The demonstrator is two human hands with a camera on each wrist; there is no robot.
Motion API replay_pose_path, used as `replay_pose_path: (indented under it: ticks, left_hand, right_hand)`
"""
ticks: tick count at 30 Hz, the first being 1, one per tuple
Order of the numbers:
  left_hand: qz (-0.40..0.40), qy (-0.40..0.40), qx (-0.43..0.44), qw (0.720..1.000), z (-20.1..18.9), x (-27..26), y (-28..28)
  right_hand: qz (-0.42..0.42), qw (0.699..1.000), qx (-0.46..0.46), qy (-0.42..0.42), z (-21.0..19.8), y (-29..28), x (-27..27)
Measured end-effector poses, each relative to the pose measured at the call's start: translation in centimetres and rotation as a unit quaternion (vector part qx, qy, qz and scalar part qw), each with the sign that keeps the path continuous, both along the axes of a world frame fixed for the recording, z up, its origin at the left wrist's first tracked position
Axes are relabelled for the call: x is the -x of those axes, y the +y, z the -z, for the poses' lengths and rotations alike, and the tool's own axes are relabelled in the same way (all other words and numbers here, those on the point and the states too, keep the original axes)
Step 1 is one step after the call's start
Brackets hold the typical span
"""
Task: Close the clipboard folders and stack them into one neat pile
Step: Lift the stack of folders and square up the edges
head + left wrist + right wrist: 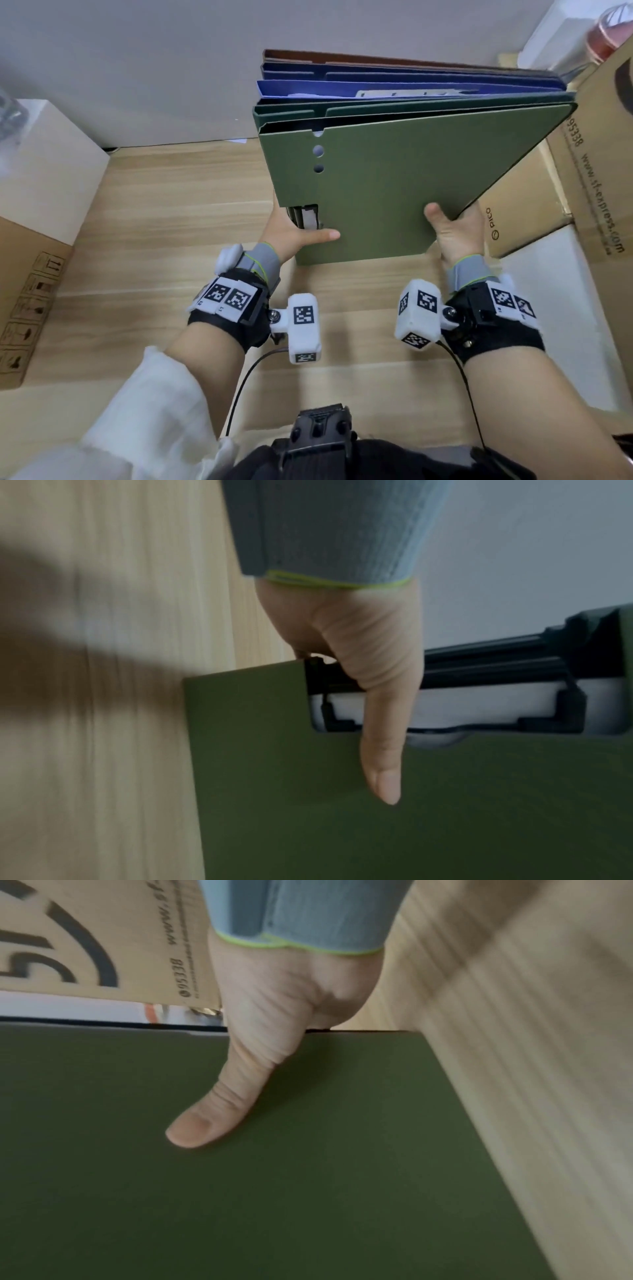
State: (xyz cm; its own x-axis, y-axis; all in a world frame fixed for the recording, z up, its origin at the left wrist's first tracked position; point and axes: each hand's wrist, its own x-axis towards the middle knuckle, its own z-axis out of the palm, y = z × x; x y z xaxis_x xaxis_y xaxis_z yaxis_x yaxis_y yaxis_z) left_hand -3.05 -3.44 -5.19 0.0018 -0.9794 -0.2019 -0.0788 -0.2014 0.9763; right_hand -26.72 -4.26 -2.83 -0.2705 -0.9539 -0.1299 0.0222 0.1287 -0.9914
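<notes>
I hold a pile of several closed clipboard folders (376,192) tilted up above the wooden table (171,192). The top one is green (411,818); blue ones (342,87) and a brown one (342,56) show behind it. My left hand (294,233) grips the pile's near left corner, thumb on the green cover (308,1191), beside the black clip (479,666). My right hand (452,233) grips the near right edge, thumb on top. The other fingers of both hands are hidden under the pile.
A cardboard box (596,137) stands at the right, close to the pile's right edge, with a smaller brown box (524,205) beside it. A white box (44,171) and another cardboard box (27,301) sit at the left. A grey wall (137,68) is behind.
</notes>
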Motion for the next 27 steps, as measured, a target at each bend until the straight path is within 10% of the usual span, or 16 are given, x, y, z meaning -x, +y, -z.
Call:
replay_pose_path:
  ticks: [15, 27]
  left_hand:
    - [-0.057, 0.047, -0.006, 0.997, -0.9, 1.9, -2.1]
    - [-0.085, 0.099, -0.269, 0.954, 0.7, 8.3, -8.2]
  right_hand:
    - [-0.015, 0.993, -0.092, 0.07, 2.9, -1.5, 1.6]
    - [0.004, 0.978, -0.204, 0.052, 3.1, -5.4, 6.9]
